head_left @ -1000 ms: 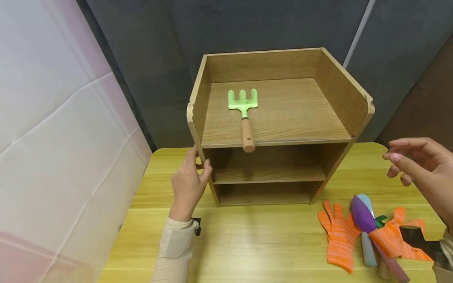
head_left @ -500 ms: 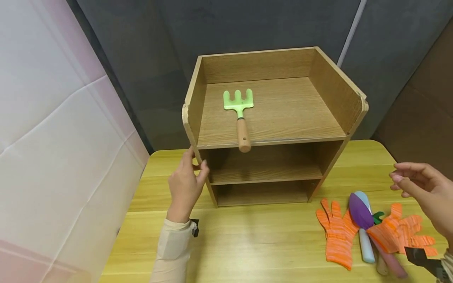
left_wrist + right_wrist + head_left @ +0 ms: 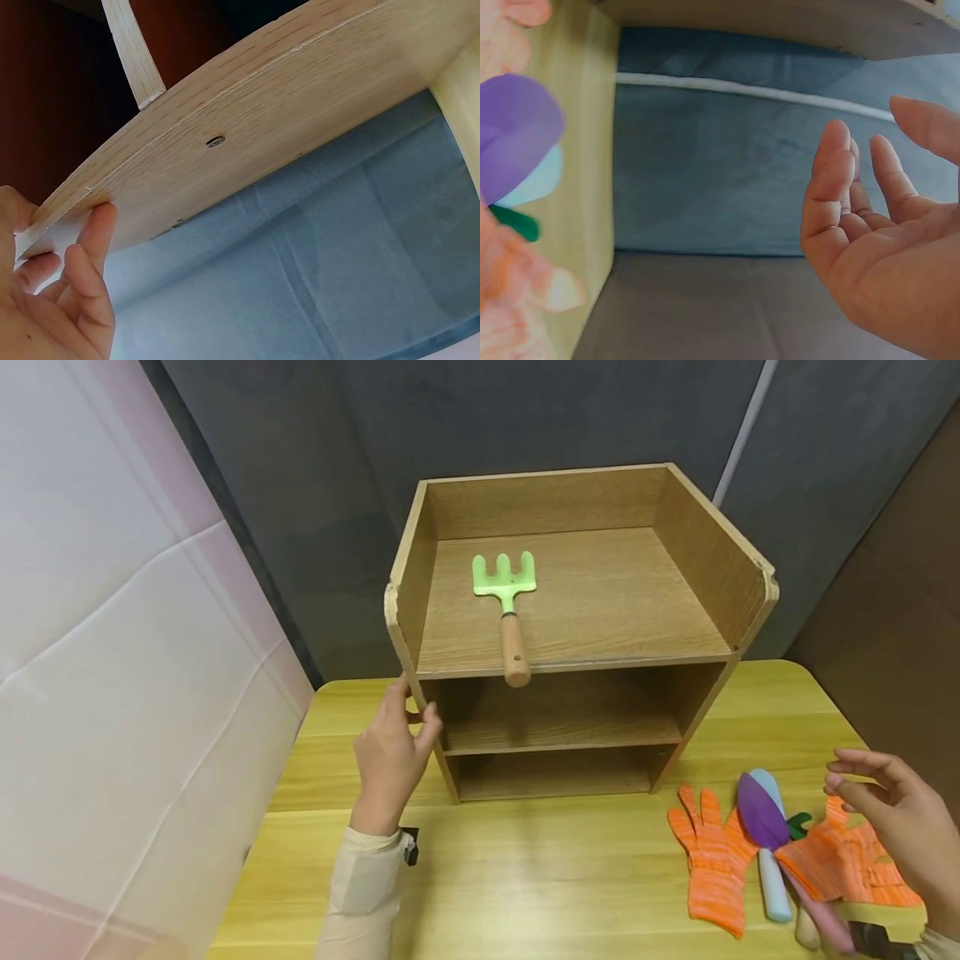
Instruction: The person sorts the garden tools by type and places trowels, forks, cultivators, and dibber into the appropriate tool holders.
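Observation:
My left hand (image 3: 392,752) grips the front edge of the left side panel of a wooden shelf (image 3: 585,593). In the left wrist view its thumb lies on one face of the panel and its fingers (image 3: 96,232) on the other. A green hand fork (image 3: 506,585) with a wooden handle lies on the top board, handle end jutting over the front edge. At the right, my right hand (image 3: 900,827) hovers with loosely bent fingers, holding nothing. Near it on the table lie two orange gloves (image 3: 716,877) and a purple trowel (image 3: 761,814) with a pink handle.
A light-blue tool (image 3: 774,889) lies under the purple trowel, beside a green tool head (image 3: 798,825) partly hidden by a glove. Two lower compartments (image 3: 562,714) open toward me. Dark fabric (image 3: 525,410) hangs behind the shelf, and a white sheet (image 3: 142,635) borders the left.
My right hand has come down toward the gloves and tools. The left hand keeps its grip on the shelf's side panel, and the hand fork lies as before. The head view has shifted slightly.

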The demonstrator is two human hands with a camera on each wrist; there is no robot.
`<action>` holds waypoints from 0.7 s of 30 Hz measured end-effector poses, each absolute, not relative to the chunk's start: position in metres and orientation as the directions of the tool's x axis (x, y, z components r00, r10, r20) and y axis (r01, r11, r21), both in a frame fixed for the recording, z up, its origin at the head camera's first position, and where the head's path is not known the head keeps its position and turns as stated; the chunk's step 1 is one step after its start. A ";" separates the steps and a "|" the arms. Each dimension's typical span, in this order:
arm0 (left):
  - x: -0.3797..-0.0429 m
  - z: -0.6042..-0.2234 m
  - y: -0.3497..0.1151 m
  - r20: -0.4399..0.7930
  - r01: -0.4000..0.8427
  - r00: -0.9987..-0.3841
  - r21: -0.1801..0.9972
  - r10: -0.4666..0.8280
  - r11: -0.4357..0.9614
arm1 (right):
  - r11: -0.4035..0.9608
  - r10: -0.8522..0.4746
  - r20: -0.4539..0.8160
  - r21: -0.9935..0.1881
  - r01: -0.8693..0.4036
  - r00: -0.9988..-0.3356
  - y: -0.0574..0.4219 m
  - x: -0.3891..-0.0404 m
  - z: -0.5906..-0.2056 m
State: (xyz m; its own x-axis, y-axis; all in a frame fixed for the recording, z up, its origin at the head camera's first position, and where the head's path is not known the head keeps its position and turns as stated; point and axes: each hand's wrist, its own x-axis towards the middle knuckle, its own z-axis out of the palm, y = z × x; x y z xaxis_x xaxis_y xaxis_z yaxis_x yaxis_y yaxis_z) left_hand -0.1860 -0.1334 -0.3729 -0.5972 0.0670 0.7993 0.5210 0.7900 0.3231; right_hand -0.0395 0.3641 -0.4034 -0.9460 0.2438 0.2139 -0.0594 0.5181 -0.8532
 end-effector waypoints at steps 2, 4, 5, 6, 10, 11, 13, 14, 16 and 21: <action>-0.186 -0.373 -0.133 0.801 0.522 -0.595 0.324 0.065 0.789 | 0.521 0.258 0.191 -0.853 -0.030 -0.947 0.367 -0.038 -0.409; -0.186 -0.373 -0.134 0.801 0.520 -0.595 0.324 0.063 0.790 | 0.525 0.268 0.173 -0.851 -0.007 -0.948 0.370 -0.036 -0.414; -0.186 -0.373 -0.134 0.801 0.520 -0.595 0.324 0.063 0.790 | 0.525 0.271 0.167 -0.851 0.001 -0.948 0.372 -0.036 -0.417; -0.185 -0.373 -0.134 0.801 0.519 -0.595 0.324 0.062 0.791 | 0.527 0.275 0.159 -0.850 0.011 -0.948 0.374 -0.035 -0.420; -0.184 -0.372 -0.135 0.794 0.513 -0.604 0.324 0.067 0.795 | 0.519 0.301 0.119 -0.853 0.057 -0.946 0.384 -0.032 -0.433; -0.184 -0.371 -0.135 0.793 0.513 -0.605 0.323 0.068 0.796 | 0.513 0.312 0.106 -0.855 0.074 -0.944 0.386 -0.031 -0.436; -0.184 -0.370 -0.135 0.792 0.513 -0.607 0.323 0.070 0.795 | 0.496 0.336 0.078 -0.862 0.106 -0.939 0.390 -0.029 -0.442; -0.184 -0.371 -0.135 0.792 0.514 -0.607 0.322 0.071 0.795 | 0.488 0.351 0.065 -0.864 0.123 -0.934 0.392 -0.029 -0.445; -0.184 -0.370 -0.135 0.792 0.516 -0.606 0.323 0.071 0.793 | 0.470 0.384 0.031 -0.867 0.166 -0.923 0.394 -0.027 -0.449; -0.184 -0.371 -0.135 0.793 0.520 -0.605 0.323 0.074 0.791 | 0.411 0.433 -0.019 -0.886 0.216 -0.901 0.399 -0.024 -0.459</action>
